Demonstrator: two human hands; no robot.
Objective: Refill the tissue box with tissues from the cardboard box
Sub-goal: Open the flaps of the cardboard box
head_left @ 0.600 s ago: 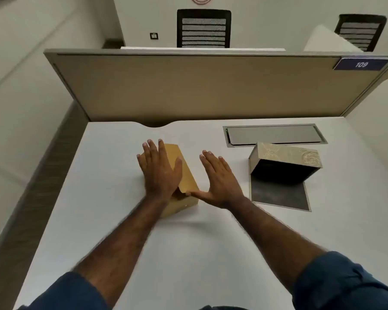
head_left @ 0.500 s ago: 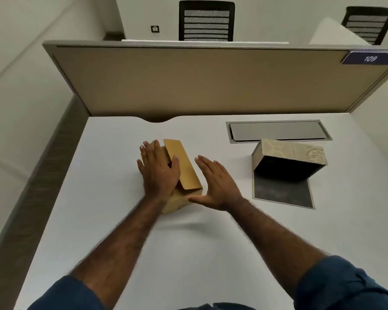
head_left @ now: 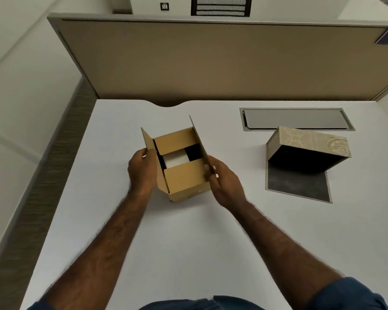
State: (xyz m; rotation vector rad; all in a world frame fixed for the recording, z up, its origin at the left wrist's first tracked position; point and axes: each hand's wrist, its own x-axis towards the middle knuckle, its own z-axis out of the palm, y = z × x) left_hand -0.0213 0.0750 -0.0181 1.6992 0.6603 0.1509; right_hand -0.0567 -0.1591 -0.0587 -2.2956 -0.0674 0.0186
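A brown cardboard box [head_left: 185,183] stands on the white desk [head_left: 188,242] in the middle of the view. Its two long flaps are pulled up and apart; the two short flaps lie partly inward. White tissues [head_left: 175,159] show through the gap between them. My left hand [head_left: 142,170] grips the left flap and my right hand [head_left: 224,183] grips the right flap. To the right lies the beige patterned tissue box [head_left: 307,146], tipped on its hinged dark base, with its dark inside facing me.
A grey cable hatch [head_left: 293,119] is set into the desk behind the tissue box. A tan partition panel [head_left: 211,61] closes the far edge of the desk. The desk's left edge drops to a carpeted floor [head_left: 31,198].
The cardboard box was shut with my hands flat on and beside it. Now its long flaps are lifted open, one in each hand, and the tissues inside are showing.
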